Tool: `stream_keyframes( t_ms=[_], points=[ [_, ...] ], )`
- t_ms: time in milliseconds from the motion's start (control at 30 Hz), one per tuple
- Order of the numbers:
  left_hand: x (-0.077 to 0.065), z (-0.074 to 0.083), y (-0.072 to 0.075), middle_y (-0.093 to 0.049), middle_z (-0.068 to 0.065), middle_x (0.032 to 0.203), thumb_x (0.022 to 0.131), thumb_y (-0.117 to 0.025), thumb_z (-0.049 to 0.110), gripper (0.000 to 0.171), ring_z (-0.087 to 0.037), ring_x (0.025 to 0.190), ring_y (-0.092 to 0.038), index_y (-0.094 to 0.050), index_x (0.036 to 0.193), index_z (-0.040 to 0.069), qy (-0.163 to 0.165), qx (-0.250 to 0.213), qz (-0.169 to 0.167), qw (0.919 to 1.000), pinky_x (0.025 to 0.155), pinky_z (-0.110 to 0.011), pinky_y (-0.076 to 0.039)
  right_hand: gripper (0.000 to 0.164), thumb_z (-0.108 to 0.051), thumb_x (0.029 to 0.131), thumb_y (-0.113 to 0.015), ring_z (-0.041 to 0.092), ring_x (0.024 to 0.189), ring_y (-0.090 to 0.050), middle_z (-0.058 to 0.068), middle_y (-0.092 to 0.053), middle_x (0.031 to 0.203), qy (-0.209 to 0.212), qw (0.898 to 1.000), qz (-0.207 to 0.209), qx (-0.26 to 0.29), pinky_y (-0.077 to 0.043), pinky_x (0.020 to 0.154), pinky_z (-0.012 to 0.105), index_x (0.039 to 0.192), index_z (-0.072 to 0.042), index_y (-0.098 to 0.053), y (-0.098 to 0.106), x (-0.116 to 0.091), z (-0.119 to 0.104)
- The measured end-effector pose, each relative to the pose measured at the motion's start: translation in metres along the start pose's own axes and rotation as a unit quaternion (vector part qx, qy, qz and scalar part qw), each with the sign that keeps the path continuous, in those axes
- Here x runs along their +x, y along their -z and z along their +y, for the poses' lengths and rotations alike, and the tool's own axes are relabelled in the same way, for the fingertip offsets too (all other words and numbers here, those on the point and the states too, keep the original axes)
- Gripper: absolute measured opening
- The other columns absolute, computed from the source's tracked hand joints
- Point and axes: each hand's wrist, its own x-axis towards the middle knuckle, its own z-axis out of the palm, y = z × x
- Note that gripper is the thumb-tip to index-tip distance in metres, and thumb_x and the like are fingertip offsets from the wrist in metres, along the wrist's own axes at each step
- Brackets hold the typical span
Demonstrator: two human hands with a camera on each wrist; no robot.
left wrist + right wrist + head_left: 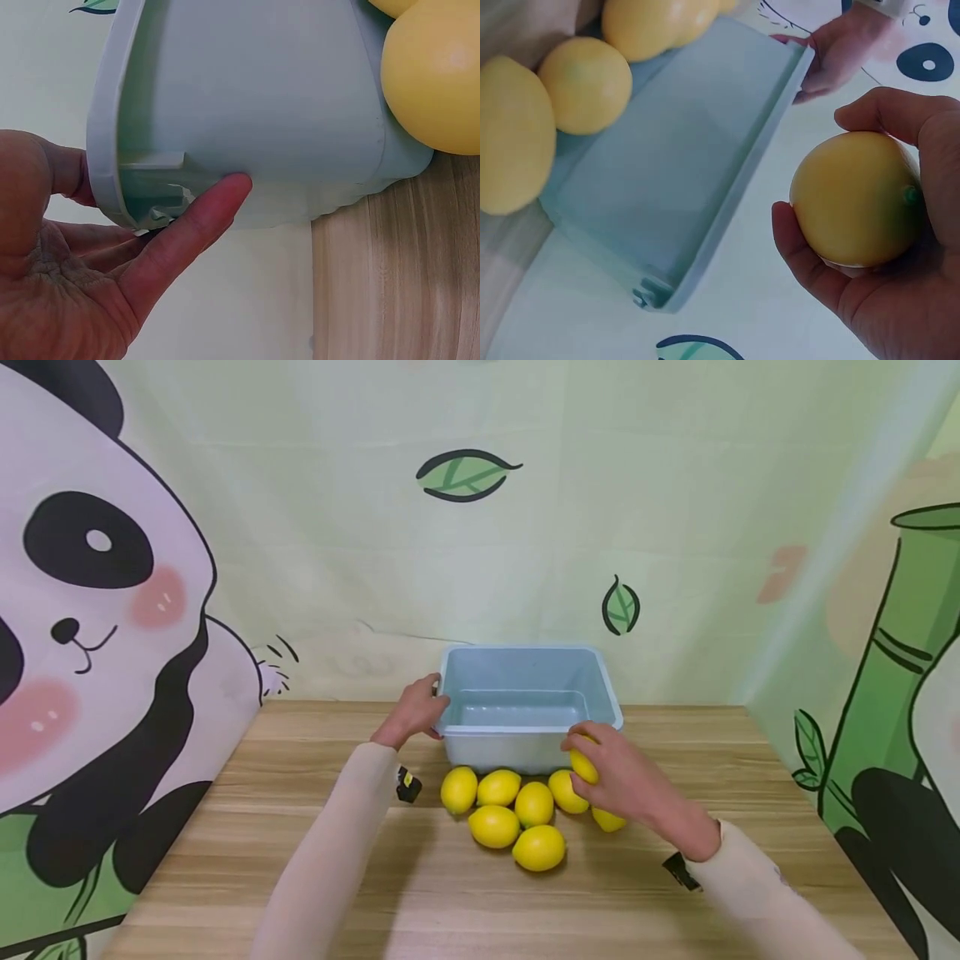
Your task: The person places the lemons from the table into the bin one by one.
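Observation:
A light blue plastic bin [502, 750] stands at the back of the table, its open top facing up and its inside bare where it shows. At its left end my left hand [414, 710] grips the rim; the left wrist view has the thumb over the rim [103, 150] and a finger along the outer wall. My right hand [630, 777] holds a yellow lemon [582, 763] near the bin's front right corner, with fingers and thumb curled round it [851, 199]. Several loose lemons [535, 803] lie on the table in front of the bin.
The wooden table [300, 827] meets a pale backdrop cloth [337, 527] printed with pandas, leaves and bamboo, close behind the bin. One lemon [608, 820] lies partly hidden under the right hand. Black wrist devices [407, 785] sit on both sleeves.

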Motion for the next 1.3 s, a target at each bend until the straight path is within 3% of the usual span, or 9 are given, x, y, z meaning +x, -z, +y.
stream_keyframes(
  t_ms=[367,767,967,1167,1300],
  points=[
    [-0.003,0.004,0.004,-0.053,-0.028,0.136,0.096,-0.047,0.014,0.055,-0.044,0.107,-0.064,-0.035,0.148,0.002,-0.014,0.02,0.01,0.9997,0.056,-0.035,-0.061,0.029,-0.015,0.083,-0.072,0.033,0.109,-0.06,0.014,-0.062,0.118,-0.011,1.0,0.0,-0.001,-0.055,0.092,0.047,0.11,-0.005,-0.066,0.015,0.021,0.006],
    [-0.003,0.003,0.004,-0.052,-0.027,0.138,0.096,-0.047,0.016,0.057,-0.041,0.106,-0.065,-0.033,0.15,0.003,-0.014,0.018,0.009,0.9997,0.06,-0.037,-0.062,0.027,-0.015,0.083,-0.071,0.032,0.101,-0.061,0.014,-0.063,0.114,-0.01,1.0,0.019,0.006,-0.056,0.088,0.044,0.108,-0.005,-0.066,0.029,0.057,0.022],
    [-0.001,0.001,0.002,-0.046,-0.028,0.144,0.097,-0.047,0.016,0.062,-0.045,0.114,-0.061,-0.026,0.153,0.002,-0.002,0.015,-0.001,0.9999,0.063,-0.039,-0.062,0.029,-0.015,0.083,-0.07,0.03,0.095,-0.06,0.014,-0.063,0.114,-0.026,1.0,-0.001,0.012,-0.054,0.079,0.041,0.109,-0.004,-0.066,0.03,0.073,0.031],
    [-0.001,0.0,0.002,-0.047,-0.028,0.142,0.097,-0.047,0.016,0.061,-0.043,0.111,-0.062,-0.027,0.153,0.001,-0.005,0.018,0.001,0.9998,0.069,-0.046,-0.062,0.03,-0.017,0.085,-0.065,0.028,0.089,-0.056,0.015,-0.062,0.115,-0.042,0.998,-0.042,0.017,-0.05,0.075,0.039,0.113,-0.004,-0.065,0.029,0.093,0.038],
    [-0.002,0.0,0.002,-0.047,-0.029,0.143,0.097,-0.046,0.016,0.062,-0.042,0.111,-0.062,-0.026,0.153,0.0,-0.01,0.021,-0.001,0.9997,0.067,-0.044,-0.062,0.032,-0.017,0.085,-0.065,0.027,0.085,-0.055,0.016,-0.061,0.115,-0.051,0.997,-0.057,0.014,-0.049,0.072,0.037,0.113,-0.003,-0.065,0.028,0.104,0.042]
  ],
)
